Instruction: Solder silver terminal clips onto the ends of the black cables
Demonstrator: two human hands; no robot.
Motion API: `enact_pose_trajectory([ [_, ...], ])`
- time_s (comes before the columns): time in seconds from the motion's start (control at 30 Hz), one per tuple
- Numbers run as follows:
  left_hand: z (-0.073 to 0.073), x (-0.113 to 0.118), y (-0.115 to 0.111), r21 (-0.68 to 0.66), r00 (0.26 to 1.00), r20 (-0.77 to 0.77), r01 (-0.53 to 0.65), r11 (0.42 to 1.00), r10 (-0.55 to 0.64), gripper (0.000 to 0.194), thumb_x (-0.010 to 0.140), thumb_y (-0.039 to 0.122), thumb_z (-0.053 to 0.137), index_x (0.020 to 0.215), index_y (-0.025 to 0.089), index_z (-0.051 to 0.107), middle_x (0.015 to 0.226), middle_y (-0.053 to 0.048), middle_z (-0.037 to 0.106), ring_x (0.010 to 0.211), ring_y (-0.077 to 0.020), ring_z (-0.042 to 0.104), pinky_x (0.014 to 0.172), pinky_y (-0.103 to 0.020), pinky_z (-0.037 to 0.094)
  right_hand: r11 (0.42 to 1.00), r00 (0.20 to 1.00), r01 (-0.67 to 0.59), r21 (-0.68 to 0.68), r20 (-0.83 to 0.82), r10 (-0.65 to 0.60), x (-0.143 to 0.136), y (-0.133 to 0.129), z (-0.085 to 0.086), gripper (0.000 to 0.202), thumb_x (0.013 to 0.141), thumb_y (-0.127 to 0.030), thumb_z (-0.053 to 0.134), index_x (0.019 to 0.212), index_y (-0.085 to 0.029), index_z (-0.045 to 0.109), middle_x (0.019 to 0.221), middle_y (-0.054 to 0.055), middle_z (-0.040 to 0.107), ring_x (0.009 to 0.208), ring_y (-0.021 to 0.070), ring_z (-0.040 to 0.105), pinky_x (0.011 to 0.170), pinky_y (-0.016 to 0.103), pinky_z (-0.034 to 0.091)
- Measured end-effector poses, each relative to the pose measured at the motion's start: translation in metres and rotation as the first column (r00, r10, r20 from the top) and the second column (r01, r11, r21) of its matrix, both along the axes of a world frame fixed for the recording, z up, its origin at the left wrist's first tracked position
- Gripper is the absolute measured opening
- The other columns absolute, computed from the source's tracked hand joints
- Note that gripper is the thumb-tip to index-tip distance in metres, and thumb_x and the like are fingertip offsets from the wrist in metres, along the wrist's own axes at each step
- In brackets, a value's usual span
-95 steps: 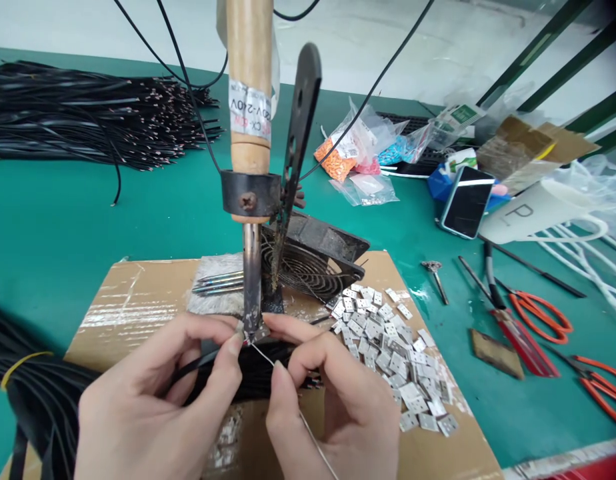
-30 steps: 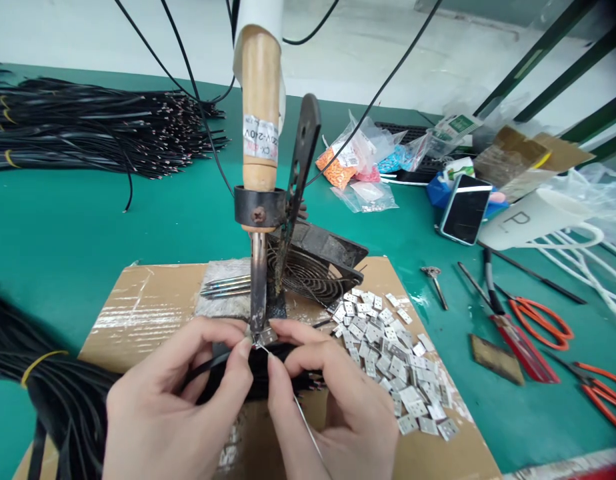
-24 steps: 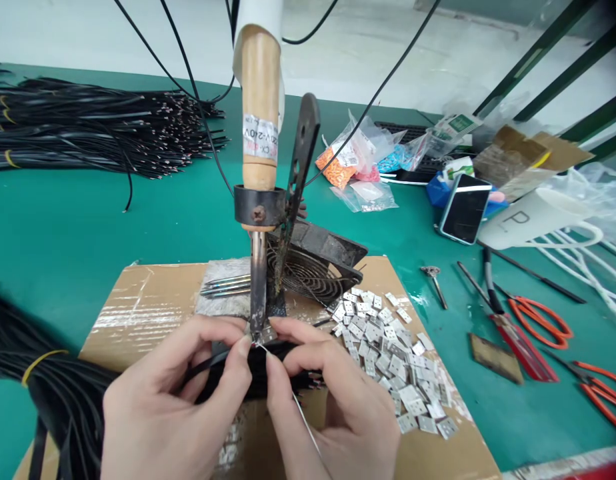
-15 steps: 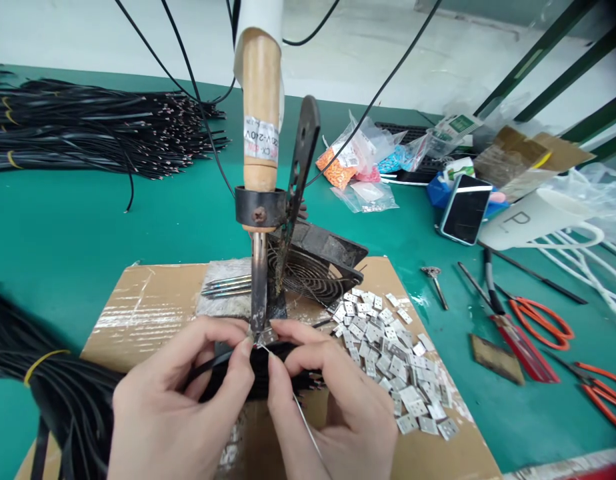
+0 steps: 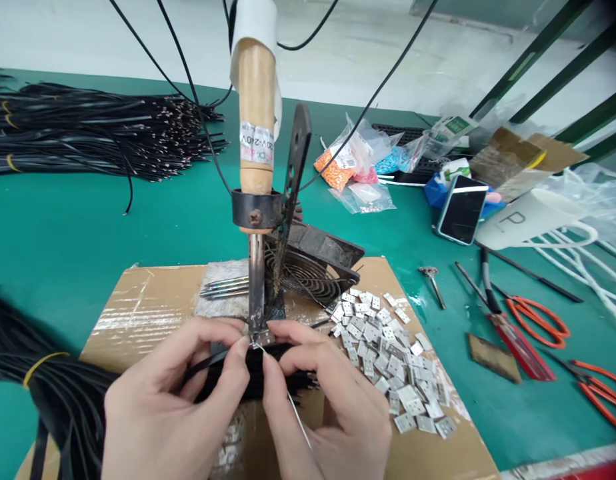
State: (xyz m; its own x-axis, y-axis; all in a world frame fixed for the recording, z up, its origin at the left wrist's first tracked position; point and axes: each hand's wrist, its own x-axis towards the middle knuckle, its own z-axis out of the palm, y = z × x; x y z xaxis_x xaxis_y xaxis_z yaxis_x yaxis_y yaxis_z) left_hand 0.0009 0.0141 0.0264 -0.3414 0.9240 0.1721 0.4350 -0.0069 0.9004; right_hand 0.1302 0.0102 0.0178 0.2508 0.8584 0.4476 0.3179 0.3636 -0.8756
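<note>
A soldering iron with a wooden handle hangs tip-down in a metal stand. Right below its tip, my left hand is closed on a black cable, thumb and forefinger pinched at its end. My right hand pinches a thin strand of solder wire, whose upper end meets the iron's tip beside my left fingertips. A small metal piece seems to sit at the tip, but fingers hide most of it. Under my hands lies a bundle of black cables.
Small metal plates are heaped on the cardboard to the right. A round-grilled fan stands behind the iron. More black cables lie left; pliers, a phone and a mug lie right.
Both hands keep their pinch under the iron's tip and have hardly moved. The whole view has shifted slightly.
</note>
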Motion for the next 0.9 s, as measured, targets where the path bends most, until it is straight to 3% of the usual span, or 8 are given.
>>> enact_pose_trajectory([
  [0.3, 0.0023, 0.0012, 0.0006, 0.022, 0.999, 0.024, -0.021, 1.0, 0.021, 0.006, 0.081, 0.029, 0.076, 0.076, 0.032, 0.077, 0.079, 0.009, 0.082, 0.062, -0.0075, 0.079, 0.064, -0.006, 0.061, 1.0, 1.0, -0.018, 0.009, -0.008, 0.018, 0.0007, 0.0001, 0.0009, 0.018, 0.085, -0.007, 0.069, 0.082, -0.025, 0.069, 0.105, 0.001, 0.086, 0.089, 0.0158, 0.083, 0.081, 0.024, 0.068],
  [0.47, 0.0018, 0.0004, 0.0012, -0.008, 1.0, 0.021, -0.001, 1.0, 0.001, 0.008, 0.082, 0.031, 0.076, 0.075, 0.026, 0.076, 0.077, 0.002, 0.081, 0.065, -0.0139, 0.08, 0.062, -0.014, 0.066, 1.0, 0.999, -0.021, 0.0, -0.025, 0.021, 0.0002, -0.0004, -0.0011, 0.018, 0.084, -0.006, 0.07, 0.081, -0.024, 0.069, 0.105, 0.001, 0.086, 0.089, 0.016, 0.084, 0.082, 0.024, 0.068],
  [0.6, 0.0024, 0.0016, 0.0028, -0.007, 1.0, 0.012, 0.01, 1.0, -0.009, 0.01, 0.083, 0.031, 0.075, 0.074, 0.027, 0.075, 0.075, 0.003, 0.08, 0.062, -0.0136, 0.079, 0.059, -0.015, 0.066, 1.0, 1.0, -0.016, -0.019, -0.026, 0.016, -0.0003, -0.0004, -0.001, 0.017, 0.085, -0.009, 0.069, 0.08, -0.025, 0.07, 0.105, 0.002, 0.087, 0.088, 0.0181, 0.084, 0.078, 0.027, 0.069],
  [0.9, 0.0052, 0.0017, 0.0039, 0.033, 0.999, 0.034, 0.001, 0.999, -0.002, 0.007, 0.081, 0.028, 0.076, 0.074, 0.027, 0.077, 0.073, 0.005, 0.08, 0.062, -0.0098, 0.079, 0.061, -0.009, 0.063, 1.0, 1.0, -0.013, 0.016, -0.013, 0.013, -0.001, 0.0015, -0.0005, 0.018, 0.085, -0.005, 0.07, 0.083, -0.023, 0.069, 0.107, -0.005, 0.085, 0.093, 0.0081, 0.081, 0.088, 0.014, 0.061],
])
